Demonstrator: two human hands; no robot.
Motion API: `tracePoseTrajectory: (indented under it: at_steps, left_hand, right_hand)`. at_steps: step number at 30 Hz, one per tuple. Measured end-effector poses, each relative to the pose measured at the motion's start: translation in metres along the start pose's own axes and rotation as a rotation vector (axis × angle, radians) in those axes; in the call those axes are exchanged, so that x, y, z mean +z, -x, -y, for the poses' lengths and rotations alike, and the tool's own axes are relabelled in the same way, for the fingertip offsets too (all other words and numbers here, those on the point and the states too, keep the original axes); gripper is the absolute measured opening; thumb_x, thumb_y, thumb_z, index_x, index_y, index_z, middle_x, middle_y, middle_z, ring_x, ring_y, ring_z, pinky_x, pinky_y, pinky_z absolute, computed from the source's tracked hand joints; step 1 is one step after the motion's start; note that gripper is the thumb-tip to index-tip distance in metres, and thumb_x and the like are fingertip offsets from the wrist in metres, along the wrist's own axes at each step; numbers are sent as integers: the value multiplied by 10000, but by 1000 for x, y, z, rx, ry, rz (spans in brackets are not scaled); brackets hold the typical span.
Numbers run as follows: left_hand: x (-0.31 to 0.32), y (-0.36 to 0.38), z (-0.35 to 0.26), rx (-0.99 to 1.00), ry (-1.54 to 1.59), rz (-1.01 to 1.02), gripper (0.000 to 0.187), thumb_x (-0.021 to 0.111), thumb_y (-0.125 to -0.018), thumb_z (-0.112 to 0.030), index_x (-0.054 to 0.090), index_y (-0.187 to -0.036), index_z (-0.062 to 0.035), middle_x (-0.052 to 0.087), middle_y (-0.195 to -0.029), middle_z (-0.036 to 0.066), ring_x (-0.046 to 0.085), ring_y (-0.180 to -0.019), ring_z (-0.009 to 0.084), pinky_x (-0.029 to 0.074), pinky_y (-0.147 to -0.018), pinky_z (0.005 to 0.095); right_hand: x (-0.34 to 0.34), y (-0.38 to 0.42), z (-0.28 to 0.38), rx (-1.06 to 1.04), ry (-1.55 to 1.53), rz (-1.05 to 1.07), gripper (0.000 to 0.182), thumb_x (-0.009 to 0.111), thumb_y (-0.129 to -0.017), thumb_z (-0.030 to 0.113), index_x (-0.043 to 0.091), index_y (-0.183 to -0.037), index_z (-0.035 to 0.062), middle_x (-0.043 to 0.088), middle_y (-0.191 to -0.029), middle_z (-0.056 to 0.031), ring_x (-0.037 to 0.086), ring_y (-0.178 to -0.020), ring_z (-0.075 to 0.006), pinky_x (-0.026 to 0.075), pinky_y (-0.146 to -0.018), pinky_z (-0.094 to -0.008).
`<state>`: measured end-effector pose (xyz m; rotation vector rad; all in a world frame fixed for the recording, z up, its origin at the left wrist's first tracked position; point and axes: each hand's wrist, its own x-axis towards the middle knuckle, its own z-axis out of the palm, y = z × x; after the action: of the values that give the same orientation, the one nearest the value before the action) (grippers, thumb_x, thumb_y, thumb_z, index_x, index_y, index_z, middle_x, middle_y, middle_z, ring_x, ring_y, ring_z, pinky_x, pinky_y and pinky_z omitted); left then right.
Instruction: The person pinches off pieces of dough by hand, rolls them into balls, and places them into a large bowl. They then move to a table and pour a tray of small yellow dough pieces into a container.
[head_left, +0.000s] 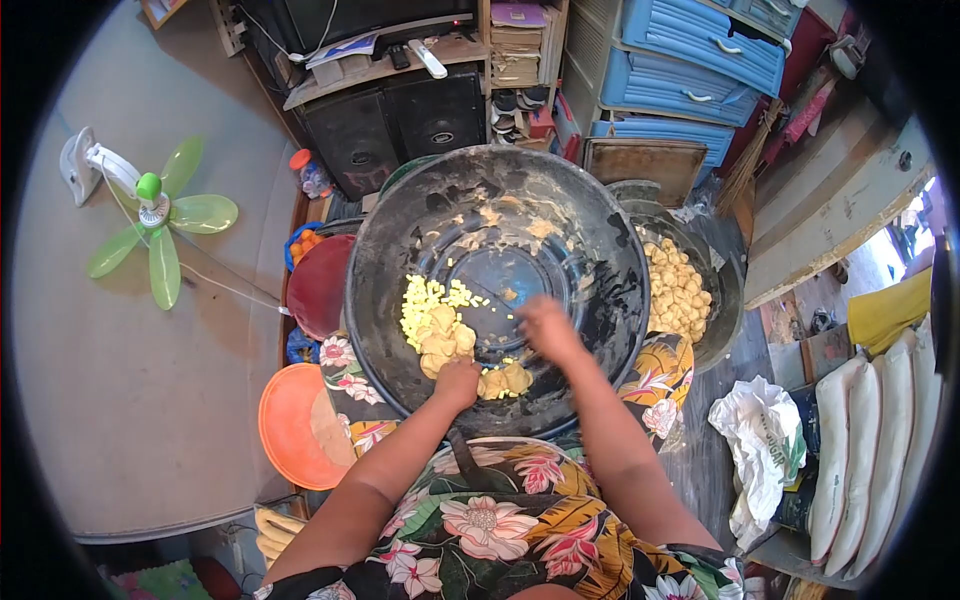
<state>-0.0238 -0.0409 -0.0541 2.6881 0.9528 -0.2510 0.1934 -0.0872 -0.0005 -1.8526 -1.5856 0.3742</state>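
Observation:
A large black basin (pixel 375 230) rests in front of my lap, its inside smeared with dried dough. In its near left part lie a pile of small yellow cubes (pixel 418 310) and several flattened rounds of dough (pixel 440 335). My left hand (pixel 458 383) is closed at the near edge of these rounds, its fingers curled on a piece of dough and partly hidden. Just right of it sit more dough rounds (pixel 507 379) with yellow bits around them. Over the basin's middle right, my right hand (pixel 548 328) is curled and blurred; what it holds, if anything, cannot be made out.
At the right, a second dark basin (pixel 728 325) holds many dough balls (pixel 675 290). An orange basin (pixel 285 425) and a dark red lid-like disc (pixel 318 290) are at the left. Also around are a green fan (pixel 152 205), blue drawers (pixel 690 85), a white sack (pixel 760 450) and speakers (pixel 435 130).

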Motion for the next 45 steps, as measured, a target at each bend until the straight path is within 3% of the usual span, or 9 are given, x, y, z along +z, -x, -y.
tracePoseTrajectory:
  at_steps: [4, 9, 19, 28, 31, 37, 41, 42, 45]
  left_hand:
    - [-4, 5, 11, -23, 154, -100, 202, 607, -666, -105, 597, -860, -53, 568, -898, 140, 561, -882, 299, 453, -730, 392]
    - [-14, 1, 21, -288, 1206, -124, 181, 642, -695, -81, 513, -819, -52, 521, -750, 41, 535, -754, 115, 431, -647, 243]
    - [-48, 3, 14, -320, 1849, -337, 180, 496, -849, -145, 463, -1018, -91, 557, -915, 49, 548, -750, 133, 449, -606, 271]
    - [-38, 1, 24, -280, 2080, -175, 177, 452, -893, -192, 523, -995, -65, 592, -859, 74, 573, -739, 192, 462, -600, 299]
    - [-38, 0, 24, -267, 2071, -161, 189, 468, -892, -185, 517, -1023, -57, 593, -875, 81, 588, -780, 210, 481, -648, 317]
    - [-44, 1, 13, -290, 2098, -185, 320, 502, -874, -127, 409, -1173, -58, 532, -1040, 116, 573, -909, 253, 495, -787, 414]
    - [-36, -3, 20, -199, 2228, -107, 402, 494, -852, -51, 346, -1224, -82, 490, -1100, 126, 540, -987, 258, 485, -823, 416]
    - [-35, -4, 21, -199, 2227, -108, 402, 494, -852, -51, 346, -1224, -82, 490, -1100, 126, 540, -987, 258, 485, -823, 416]
    - [-28, -4, 28, -178, 2316, -1, 430, 483, -815, 27, 360, -1208, -97, 496, -1076, 126, 540, -983, 254, 488, -822, 396]
  right_hand:
    - [98, 26, -2, -133, 7, 415, 246, 558, -736, 96, 637, -966, 136, 539, -1024, -106, 512, -1008, -281, 419, -827, -380]
    - [105, 36, 6, -392, 299, 505, 213, 456, -803, 165, 629, -926, 154, 525, -938, -59, 496, -1006, -224, 382, -822, -398]
    - [75, 26, 22, -167, 318, 924, 142, 524, -753, 139, 620, -858, 140, 600, -911, -32, 530, -970, -226, 407, -795, -385]
    - [80, 32, 9, -373, 347, 826, 138, 540, -729, 167, 630, -825, 127, 629, -855, -76, 561, -926, -247, 437, -744, -397]
    - [70, 25, 6, -109, 93, 813, 128, 576, -715, 149, 613, -818, 82, 626, -809, -76, 589, -804, -232, 455, -693, -379]
    - [50, 12, 18, 168, -842, 255, 107, 643, -745, 52, 598, -840, 35, 569, -707, 20, 520, -630, -48, 430, -573, -210]
    - [55, 19, 34, -102, -405, -21, 133, 652, -745, 99, 592, -835, 22, 580, -702, -61, 568, -627, -157, 450, -580, -274]
    - [50, 20, 40, -69, -332, -1, 165, 633, -735, 160, 582, -841, 43, 573, -731, -108, 558, -728, -273, 445, -658, -362]
    - [52, 16, 39, -64, -288, -35, 160, 630, -731, 150, 581, -841, 45, 564, -731, -103, 551, -719, -264, 440, -652, -360]
